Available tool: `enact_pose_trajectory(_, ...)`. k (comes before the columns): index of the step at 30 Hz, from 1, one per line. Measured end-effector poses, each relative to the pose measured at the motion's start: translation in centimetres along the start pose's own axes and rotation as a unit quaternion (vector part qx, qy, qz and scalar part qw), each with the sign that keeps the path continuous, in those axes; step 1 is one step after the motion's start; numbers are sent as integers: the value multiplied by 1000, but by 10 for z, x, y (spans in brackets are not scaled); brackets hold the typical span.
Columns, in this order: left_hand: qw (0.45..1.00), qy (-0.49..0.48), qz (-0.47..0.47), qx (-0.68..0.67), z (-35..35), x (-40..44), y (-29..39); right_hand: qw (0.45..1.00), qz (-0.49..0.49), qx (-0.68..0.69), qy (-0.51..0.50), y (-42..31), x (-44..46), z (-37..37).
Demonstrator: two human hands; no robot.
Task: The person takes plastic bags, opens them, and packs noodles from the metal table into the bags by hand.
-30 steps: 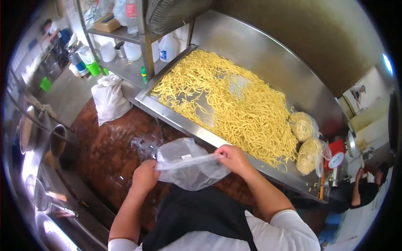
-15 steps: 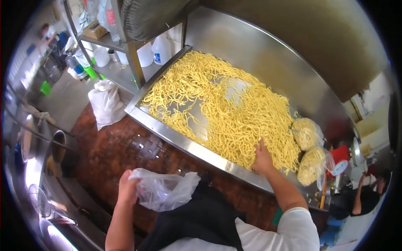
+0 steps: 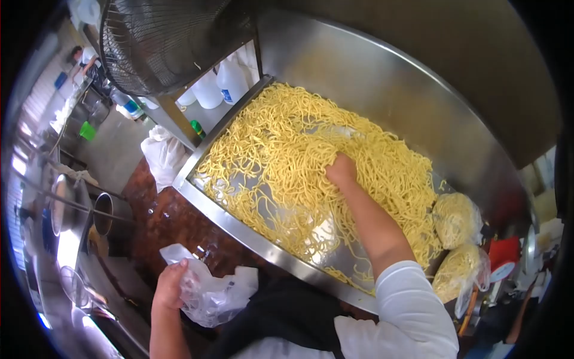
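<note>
A broad heap of yellow noodles is spread over a steel tray table with a raised front lip. My right hand is sunk into the middle of the heap, with a bunched clump against it. Noodles cover its fingertips; the visible part of the hand is curled round the strands. Away from the table, low on the left, my left hand pinches a clear plastic bag that hangs loose and crumpled. Two filled bags of noodles rest at the table's right end.
Beside the noodle bags stands a red scale. A large wire-caged fan looms at upper left, near white jugs. A white sack sits by the table's left corner. Metal pots line the left side; another person is far back.
My right hand has moved from the front edge up into the middle of the heap, dragging noodles along and baring tray near the front. The left hand still holds the bag, slightly lower and farther left.
</note>
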State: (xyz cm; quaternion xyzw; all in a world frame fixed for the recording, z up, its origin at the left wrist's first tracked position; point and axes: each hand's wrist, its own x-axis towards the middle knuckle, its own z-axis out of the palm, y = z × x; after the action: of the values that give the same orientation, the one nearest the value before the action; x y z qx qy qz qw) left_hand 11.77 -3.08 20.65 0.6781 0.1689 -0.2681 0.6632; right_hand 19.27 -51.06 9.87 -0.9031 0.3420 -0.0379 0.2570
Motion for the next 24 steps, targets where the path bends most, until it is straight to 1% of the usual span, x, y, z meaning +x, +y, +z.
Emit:
enact_pose_trajectory(1, 999, -31, 8, -11, -2, 3, 7, 995, 20, 85, 38, -5, 8, -2)
enact_pose_trajectory(2, 999, -34, 9, -14, 1, 5, 11, 996, 19, 83, 41, -7, 15, -3)
enact_pose_trajectory(4, 999, 8, 33, -24, 19, 8, 28, 964, -11, 257, 64, -15, 19, -8)
enact_pose_trajectory(5, 999, 2, 28, -19, 21, 17, 33, 965, -3, 255, 66, -20, 16, -10)
enact_pose_trajectory(7, 998, -43, 39, -16, 26, 35, 44, 952, 0, 302, 46, -46, 1, -29)
enact_pose_trajectory(8, 994, -95, 59, -10, 34, 40, 53, 968, -5, 247, 44, -6, 39, 23)
enact_pose_trajectory(9, 993, -105, 60, -13, 42, 44, 65, 969, -3, 242, 53, -15, 33, -2)
enact_pose_trajectory(10, 986, -160, 40, 3, 49, 46, 79, 991, -29, 69, -109, -38, 15, -44)
enact_pose_trajectory(11, 977, -212, 19, 18, 57, 52, 89, 956, -49, -109, -269, -58, 0, -77)
enact_pose_trajectory(12, 976, -218, 16, 11, 66, 60, 94, 959, -76, -150, -229, -61, -9, -90)
enact_pose_trajectory(13, 973, -228, 27, -5, 76, 68, 97, 957, -71, -158, -234, -63, -22, -100)
enact_pose_trajectory(14, 971, -237, 38, -19, 87, 76, 99, 980, -94, -66, -162, -63, -39, -109)
enact_pose_trajectory(15, 968, -240, 42, -62, 98, 86, 100, 989, -115, 30, -84, -66, -57, -117)
enact_pose_trajectory(16, 963, -243, 48, -104, 110, 93, 103, 982, -125, 93, -111, -75, -81, -121)
enact_pose_trajectory(17, 962, -247, 44, -105, 126, 94, 111, 969, -134, 156, -136, -84, -107, -121)
enact_pose_trajectory(19, 958, -238, 49, -154, 151, 90, 124, 945, -198, 197, -168, -95, -151, -118)
enact_pose_trajectory(20, 957, -241, 48, -156, 152, 96, 119, 947, -197, 194, -166, -100, -164, -126)
enact_pose_trajectory(21, 942, -285, 46, -174, 154, 108, 110, 959, -178, 90, -202, -103, -174, -137)
enact_pose_trajectory(22, 925, -327, 44, -190, 154, 116, 105, 959, -158, -13, -236, -102, -180, -144)
enact_pose_trajectory(23, 925, -326, 44, -191, 144, 121, 105, 958, -159, -14, -237, -83, -179, -142)
enact_pose_trajectory(24, 923, -320, 30, -212, 125, 128, 104, 954, -136, 151, -222, -50, -172, -135)
